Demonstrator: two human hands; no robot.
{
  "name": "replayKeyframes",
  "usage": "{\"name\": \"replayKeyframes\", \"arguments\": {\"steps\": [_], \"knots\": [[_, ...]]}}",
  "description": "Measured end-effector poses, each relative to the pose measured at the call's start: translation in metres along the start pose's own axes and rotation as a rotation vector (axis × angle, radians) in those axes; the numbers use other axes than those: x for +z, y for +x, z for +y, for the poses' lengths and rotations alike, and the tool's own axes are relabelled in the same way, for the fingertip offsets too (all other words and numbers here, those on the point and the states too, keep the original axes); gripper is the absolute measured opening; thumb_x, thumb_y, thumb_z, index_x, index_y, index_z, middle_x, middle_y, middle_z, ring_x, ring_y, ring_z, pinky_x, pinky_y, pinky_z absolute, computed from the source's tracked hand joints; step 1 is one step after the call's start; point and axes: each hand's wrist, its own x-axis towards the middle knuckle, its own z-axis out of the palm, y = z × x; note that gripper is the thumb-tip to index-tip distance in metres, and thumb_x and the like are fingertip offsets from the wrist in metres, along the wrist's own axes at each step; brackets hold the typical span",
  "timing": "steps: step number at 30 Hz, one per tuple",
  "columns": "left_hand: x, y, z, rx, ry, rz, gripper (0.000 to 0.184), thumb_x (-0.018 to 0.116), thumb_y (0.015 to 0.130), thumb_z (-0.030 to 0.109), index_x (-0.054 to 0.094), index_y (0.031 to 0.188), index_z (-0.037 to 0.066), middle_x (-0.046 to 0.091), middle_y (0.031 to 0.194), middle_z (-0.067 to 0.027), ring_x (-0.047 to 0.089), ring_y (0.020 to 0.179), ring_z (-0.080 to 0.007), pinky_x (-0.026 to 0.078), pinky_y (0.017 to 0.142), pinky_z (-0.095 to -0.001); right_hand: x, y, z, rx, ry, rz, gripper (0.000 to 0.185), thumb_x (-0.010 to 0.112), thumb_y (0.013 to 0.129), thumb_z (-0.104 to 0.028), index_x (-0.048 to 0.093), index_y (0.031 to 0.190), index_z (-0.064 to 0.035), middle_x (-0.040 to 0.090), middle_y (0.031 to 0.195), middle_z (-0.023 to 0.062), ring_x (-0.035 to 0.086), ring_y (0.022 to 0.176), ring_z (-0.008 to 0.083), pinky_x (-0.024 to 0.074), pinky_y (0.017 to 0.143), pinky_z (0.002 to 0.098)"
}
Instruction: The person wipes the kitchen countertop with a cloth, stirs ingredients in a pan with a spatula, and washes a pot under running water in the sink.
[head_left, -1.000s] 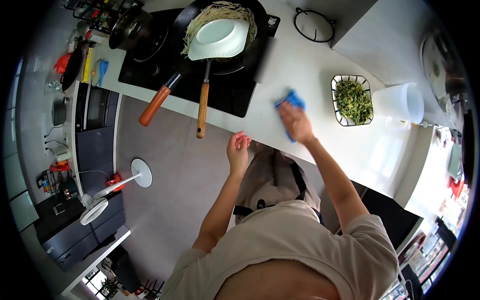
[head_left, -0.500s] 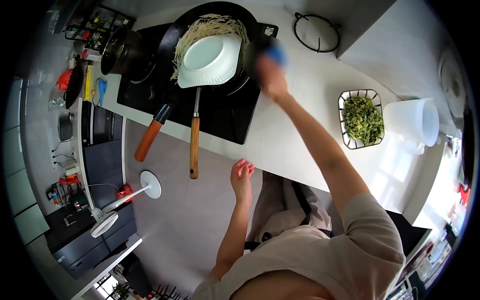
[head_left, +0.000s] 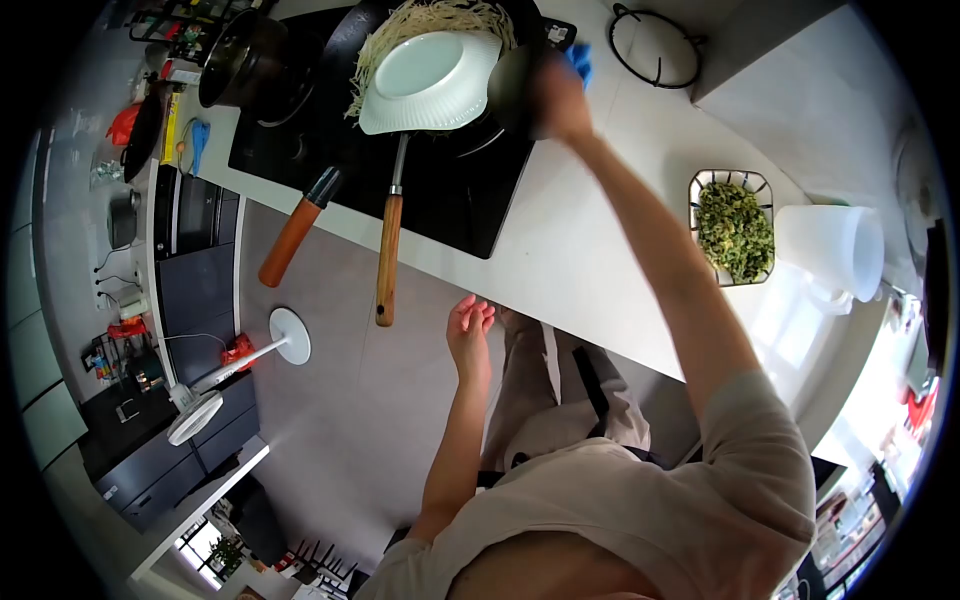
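Note:
My right hand (head_left: 562, 100) reaches over the stove's right side and is blurred by motion. It appears closed on a dark, rounded object (head_left: 510, 92) at the wok's right edge, whose kind I cannot make out. Just behind the fingers shows something blue, perhaps a cloth (head_left: 580, 62). The wok (head_left: 345, 45) contains pale shreds (head_left: 440, 18), with a pale ribbed dish (head_left: 428, 85) upside down over them. My left hand (head_left: 470, 318) hangs in front of the counter edge, fingers loosely bent and apart, with nothing in it.
A wooden handle (head_left: 388, 260) and an orange-brown handle (head_left: 292, 238) jut past the counter edge. A dark pot (head_left: 238, 62) stands left on the black cooktop (head_left: 470, 215). To the right are a dish of chopped greens (head_left: 735, 232), a white container (head_left: 835, 250) and a black ring stand (head_left: 655, 48).
The view has shifted, so the stove sits higher in the picture. The blue thing now shows farther behind my right hand. My left hand stays nearly where it was.

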Motion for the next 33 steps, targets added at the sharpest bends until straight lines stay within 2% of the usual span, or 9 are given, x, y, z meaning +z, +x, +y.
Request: {"name": "replayKeyframes", "arguments": {"steps": [2, 3, 4, 6, 13, 18, 23, 28, 33], "knots": [[-0.003, 0.002, -0.001, -0.011, -0.023, -0.026, 0.026, 0.052, 0.092, 0.010, 0.050, 0.117, 0.002, 0.055, 0.105, -0.0084, 0.057, 0.094, -0.0166, 0.047, 0.088, -0.0297, -0.006, -0.056, -0.038, -0.055, 0.264, 0.125, 0.051, 0.046, 0.086, -0.014, 0.041, 0.137, -0.0143, 0.034, 0.146, 0.0066, 0.029, 0.136, 0.0275, 0.0276, 0.105, 0.0502], [-0.002, 0.002, 0.002, -0.011, -0.013, -0.040, 0.026, 0.052, 0.092, 0.009, 0.051, 0.117, 0.002, 0.056, 0.105, -0.0082, 0.057, 0.093, -0.0163, 0.048, 0.088, -0.0293, -0.050, -0.070, -0.076, 0.047, 0.226, -0.171, 0.048, 0.046, 0.086, -0.012, 0.042, 0.134, -0.0117, 0.040, 0.141, 0.0115, 0.034, 0.132, 0.0293, 0.0293, 0.105, 0.0484], [-0.003, 0.000, 0.004, -0.014, -0.005, -0.053, 0.026, 0.053, 0.092, 0.009, 0.051, 0.117, 0.002, 0.056, 0.104, -0.0080, 0.058, 0.093, -0.0160, 0.048, 0.087, -0.0289, -0.018, -0.106, -0.087, -0.009, 0.204, -0.064, 0.048, 0.052, 0.086, -0.014, 0.044, 0.133, -0.0078, 0.045, 0.135, 0.0118, 0.044, 0.123, 0.0320, 0.0320, 0.103, 0.0470], [-0.004, 0.002, 0.005, -0.010, -0.001, -0.106, 0.026, 0.053, 0.092, 0.009, 0.051, 0.117, 0.001, 0.056, 0.103, -0.0077, 0.058, 0.092, -0.0154, 0.048, 0.085, -0.0283, -0.047, -0.145, -0.132, -0.075, 0.111, -0.188, 0.050, 0.051, 0.089, -0.017, 0.041, 0.137, -0.0092, 0.036, 0.144, 0.0098, 0.033, 0.134, 0.0283, 0.0299, 0.105, 0.0472], [-0.039, 0.025, 0.020, 0.062, 0.003, -0.270, 0.025, 0.053, 0.092, 0.009, 0.051, 0.115, 0.001, 0.058, 0.100, -0.0077, 0.058, 0.089, -0.0149, 0.049, 0.082, -0.0273, -0.079, -0.210, -0.197, -0.236, 0.179, -0.272, 0.046, 0.054, 0.081, -0.012, 0.053, 0.127, -0.0085, 0.043, 0.140, 0.0072, 0.035, 0.133, 0.0282, 0.0317, 0.106, 0.0421], [-0.107, 0.042, 0.042, 0.023, 0.040, -0.328, 0.022, 0.049, 0.094, 0.008, 0.051, 0.114, 0.000, 0.057, 0.101, -0.0088, 0.059, 0.089, -0.0156, 0.049, 0.083, -0.0276, -0.048, -0.200, -0.211, -0.032, 0.305, 0.058, 0.045, 0.049, 0.082, 0.004, 0.053, 0.126, -0.0046, 0.050, 0.132, 0.0170, 0.042, 0.128, 0.0338, 0.0342, 0.106, 0.0362], [-0.205, 0.068, 0.076, 0.041, 0.068, -0.254, 0.025, 0.047, 0.093, 0.006, 0.050, 0.116, -0.001, 0.057, 0.101, -0.0090, 0.058, 0.089, -0.0148, 0.049, 0.081, -0.0261, -0.024, -0.180, -0.266, 0.417, -0.104, 0.070, 0.064, 0.060, 0.082, -0.016, 0.034, 0.141, -0.0118, 0.021, 0.149, 0.0192, 0.015, 0.137, 0.0450, 0.0191, 0.108, 0.0577], [-0.286, 0.105, 0.097, 0.072, 0.019, -0.168, 0.026, 0.049, 0.092, 0.007, 0.050, 0.117, -0.001, 0.057, 0.101, -0.0091, 0.059, 0.088, -0.0145, 0.049, 0.078, -0.0253, 0.014, -0.173, -0.274, 0.374, -0.269, 0.107, 0.056, 0.046, 0.083, 0.001, 0.038, 0.138, -0.0044, 0.046, 0.135, 0.0192, 0.036, 0.132, 0.0347, 0.0230, 0.108, 0.0505], [-0.298, 0.153, 0.116, 0.056, -0.054, -0.192, 0.026, 0.052, 0.092, 0.009, 0.051, 0.116, 0.000, 0.057, 0.101, -0.0087, 0.059, 0.088, -0.0144, 0.049, 0.078, -0.0252, 0.030, -0.122, -0.321, 0.244, -0.030, 0.072, 0.053, 0.044, 0.077, 0.007, 0.051, 0.128, -0.0034, 0.047, 0.136, 0.0154, 0.039, 0.130, 0.0306, 0.0265, 0.107, 0.0480]]}}
